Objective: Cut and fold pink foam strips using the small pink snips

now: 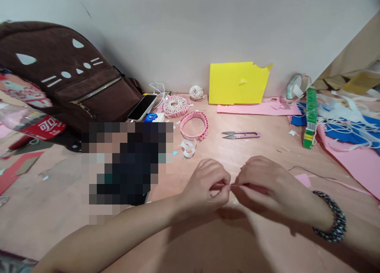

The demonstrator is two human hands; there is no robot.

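Observation:
My left hand (pixel 208 182) is closed in a pinch on a thin pink strip (pixel 234 185), seen almost edge-on. Just beside it, my right hand (pixel 267 184) pinches the same strip, with only a short piece showing between the hands. Most of the strip is hidden by my fingers. Beyond the hands lie pink-handled thread snips (pixel 242 135), their blades pointing left. A pink ring (pixel 194 126) with small rolled loops along one side rests farther back. Near it are a curled whitish tape strip (pixel 189 148) and a pink ring wound with white string (pixel 175 106).
A brown backpack (pixel 74 79), cola bottle (pixel 44 124) and phone (pixel 143 107) are at left, beside a pixelated dark area. A yellow sheet (pixel 239 83) leans on the wall. Tape roll (pixel 293 87), green packet (pixel 310 116) and blue and pink scraps (pixel 350 162) lie right.

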